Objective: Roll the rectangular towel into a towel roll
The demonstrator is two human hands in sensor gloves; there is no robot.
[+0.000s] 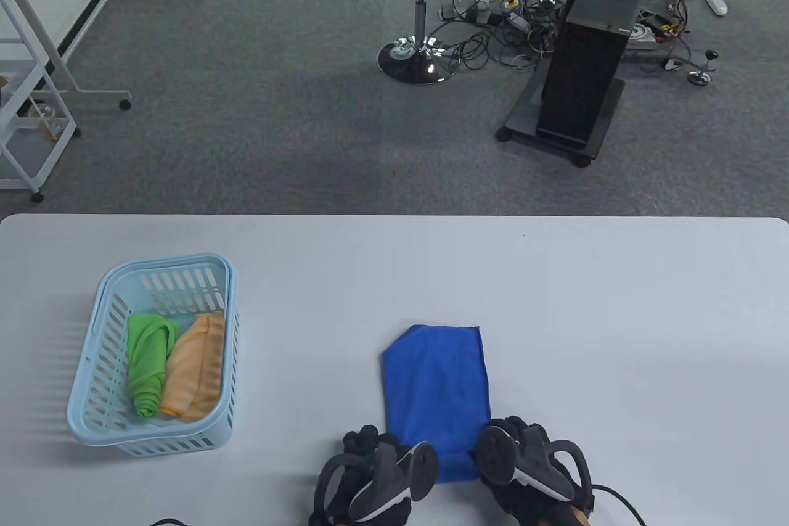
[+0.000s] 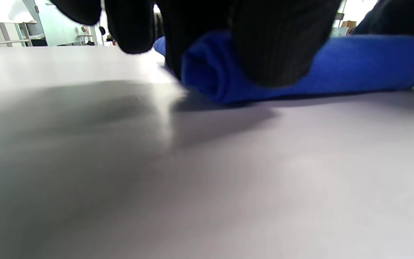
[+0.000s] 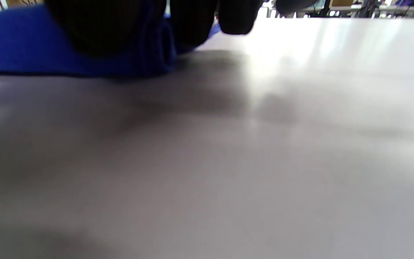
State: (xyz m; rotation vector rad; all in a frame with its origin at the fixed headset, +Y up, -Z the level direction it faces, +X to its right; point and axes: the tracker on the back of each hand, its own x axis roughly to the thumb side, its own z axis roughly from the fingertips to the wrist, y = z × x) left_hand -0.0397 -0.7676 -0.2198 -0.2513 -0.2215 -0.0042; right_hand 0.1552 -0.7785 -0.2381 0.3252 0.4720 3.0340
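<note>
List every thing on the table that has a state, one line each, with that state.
blue towel: near end rolled up, the rest flat on the table
left hand: fingers curled over the roll's left end
right hand: fingers curled over the roll's right end
basket: upright, holds two towels
green towel: rolled, in the basket
orange towel: rolled, beside the green one

Bright, even overhead light; both wrist views blurred, with soft shadows and glare on the table (image 3: 300, 54).
</note>
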